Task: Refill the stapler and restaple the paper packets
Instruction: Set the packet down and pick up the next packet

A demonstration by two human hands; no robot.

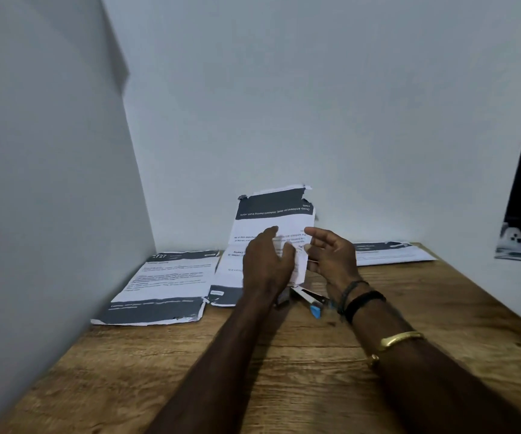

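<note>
We see both bare hands raised above the brown wood-grain table [284, 371], meeting at a white printed paper packet with a dark grey band [271, 211] that stands nearly upright against the pale wall. Our left hand [265, 261] curls around the packet's lower part, thumb and fingers pinching the sheet, so it is clasping the paper. Our right hand [331, 255] sits just beside the packet's right edge with fingers spread and loosely bent, not closed on anything; whether its fingertips touch the paper we cannot tell. Directly below the hands, on the table, lies the silver metal stapler with a blue tip [310, 300], partly hidden behind the left wrist. A flat grey-banded packet [165, 283] rests at left, and another flat packet [387, 252] at right by the wall.
</note>
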